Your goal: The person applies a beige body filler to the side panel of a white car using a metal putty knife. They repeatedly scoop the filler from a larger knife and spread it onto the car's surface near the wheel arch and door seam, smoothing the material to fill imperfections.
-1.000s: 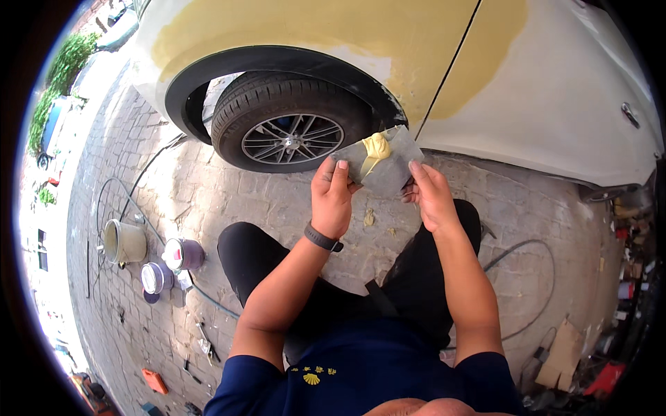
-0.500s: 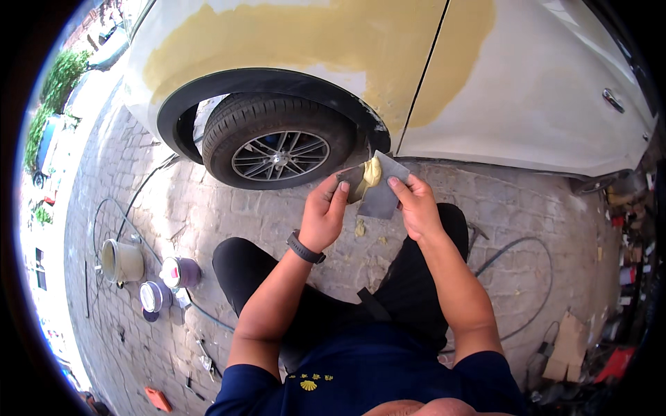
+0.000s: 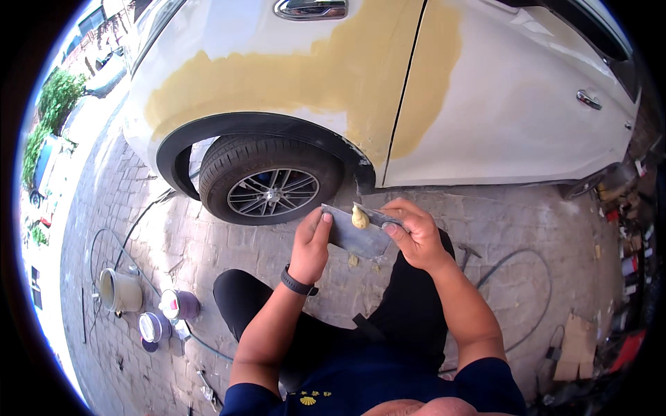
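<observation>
1. The left hand (image 3: pixel 310 243) has its grip closed, thumb uppermost, on the left edge of a flat grey rectangular sheet (image 3: pixel 357 240).
2. The right hand (image 3: pixel 418 238) keeps a pinched grip on a thin grey flat blade (image 3: pixel 375 215), seen nearly edge-on.
3. Between both hands, at the blade's left end and over the sheet, sits a rounded lump of pale yellow paste (image 3: pixel 360 220); from here I can't tell which one carries it.
4. Ahead stands a black-tyred wheel with silver spokes (image 3: pixel 272 193), under a white car (image 3: pixel 499 118) with a broad mustard-yellow patch (image 3: pixel 277 80).
5. Off left, a pale round bucket (image 3: pixel 126 292) stands on grey paving (image 3: pixel 201 253).
</observation>
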`<state>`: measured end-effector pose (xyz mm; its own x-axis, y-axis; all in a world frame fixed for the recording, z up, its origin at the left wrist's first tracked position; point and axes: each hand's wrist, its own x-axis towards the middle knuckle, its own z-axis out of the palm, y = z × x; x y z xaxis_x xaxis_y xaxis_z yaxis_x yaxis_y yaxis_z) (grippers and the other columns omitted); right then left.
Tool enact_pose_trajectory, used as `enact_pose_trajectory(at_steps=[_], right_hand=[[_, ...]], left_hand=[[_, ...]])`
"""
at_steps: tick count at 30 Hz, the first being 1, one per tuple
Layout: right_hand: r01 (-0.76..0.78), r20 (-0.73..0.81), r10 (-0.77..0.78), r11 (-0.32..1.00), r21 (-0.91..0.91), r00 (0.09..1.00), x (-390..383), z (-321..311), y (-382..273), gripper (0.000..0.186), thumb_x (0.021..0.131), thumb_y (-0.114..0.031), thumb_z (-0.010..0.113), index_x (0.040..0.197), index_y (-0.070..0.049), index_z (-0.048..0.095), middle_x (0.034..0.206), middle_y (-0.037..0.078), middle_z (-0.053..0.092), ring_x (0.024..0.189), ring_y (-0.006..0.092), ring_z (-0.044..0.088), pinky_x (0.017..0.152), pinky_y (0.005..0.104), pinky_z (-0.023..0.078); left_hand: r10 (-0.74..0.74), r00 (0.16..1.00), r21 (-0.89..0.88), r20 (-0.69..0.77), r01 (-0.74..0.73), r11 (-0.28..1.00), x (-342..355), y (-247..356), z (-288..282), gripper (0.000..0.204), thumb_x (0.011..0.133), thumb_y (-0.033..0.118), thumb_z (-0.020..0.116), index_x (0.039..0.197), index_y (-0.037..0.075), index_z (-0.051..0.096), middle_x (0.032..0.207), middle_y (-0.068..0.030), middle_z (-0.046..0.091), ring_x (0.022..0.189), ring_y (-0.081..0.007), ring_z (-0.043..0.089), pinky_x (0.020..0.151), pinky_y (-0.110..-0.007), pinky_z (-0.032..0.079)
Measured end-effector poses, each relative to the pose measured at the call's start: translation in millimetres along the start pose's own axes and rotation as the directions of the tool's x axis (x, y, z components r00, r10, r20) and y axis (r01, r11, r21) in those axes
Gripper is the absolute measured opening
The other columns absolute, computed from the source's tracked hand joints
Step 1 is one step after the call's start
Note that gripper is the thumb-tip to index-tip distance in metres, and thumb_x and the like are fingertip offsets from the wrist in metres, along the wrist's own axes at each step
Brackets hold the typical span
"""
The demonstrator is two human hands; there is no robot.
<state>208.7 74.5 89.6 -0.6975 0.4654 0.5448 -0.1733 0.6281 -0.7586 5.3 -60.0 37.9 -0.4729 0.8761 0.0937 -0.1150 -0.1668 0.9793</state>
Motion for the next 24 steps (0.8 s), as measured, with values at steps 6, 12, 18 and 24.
enact_pose_trajectory(at_steps=[6,12,18,24], right_hand=[[-0.041,0.194,0.099,0.958,-0.285,0.976,4,-23,15,0.019,0.103,-0.011,0.069,0.11,0.006,0.07,0.1,0.014,0.067,0.086,0.0257,0.066,0.079,0.0355,0.053],[0.025,-0.17,-0.101,0.916,-0.401,0.98,16,0,-2,0.033,0.086,0.006,0.069,0.118,-0.002,0.075,0.104,0.011,0.07,0.091,0.0307,0.068,0.077,0.0385,0.055],[0.318,0.029,-0.42,0.638,-0.701,0.907,31,42,-3,0.046,0.078,0.005,0.071,0.12,-0.012,0.08,0.11,0.006,0.072,0.099,0.0281,0.071,0.084,0.0407,0.056],[0.341,0.212,-0.268,0.784,-0.519,0.94,21,52,3,0.04,0.077,0.005,0.071,0.113,-0.009,0.081,0.107,0.005,0.073,0.096,0.0285,0.071,0.082,0.0399,0.056]], left_hand=[[-0.046,0.987,-0.356,-0.152,-0.011,0.934,-1,15,-7,0.024,0.116,0.022,0.051,0.116,0.003,0.065,0.104,-0.0005,0.068,0.092,-0.0094,0.064,0.083,-0.029,0.053],[0.049,0.978,-0.369,-0.201,-0.122,0.922,1,2,-12,0.024,0.116,0.021,0.052,0.108,0.003,0.065,0.104,-0.0045,0.072,0.095,-0.0135,0.072,0.091,-0.035,0.06],[0.054,0.977,-0.332,-0.206,-0.122,0.935,-3,3,-1,0.025,0.116,0.02,0.052,0.108,0.001,0.065,0.104,-0.0051,0.072,0.094,-0.0125,0.07,0.089,-0.034,0.06],[0.046,0.965,-0.335,-0.258,-0.135,0.933,11,-6,-20,0.024,0.115,0.02,0.054,0.115,0.0,0.067,0.108,-0.0068,0.074,0.095,-0.0133,0.072,0.086,-0.032,0.06]])
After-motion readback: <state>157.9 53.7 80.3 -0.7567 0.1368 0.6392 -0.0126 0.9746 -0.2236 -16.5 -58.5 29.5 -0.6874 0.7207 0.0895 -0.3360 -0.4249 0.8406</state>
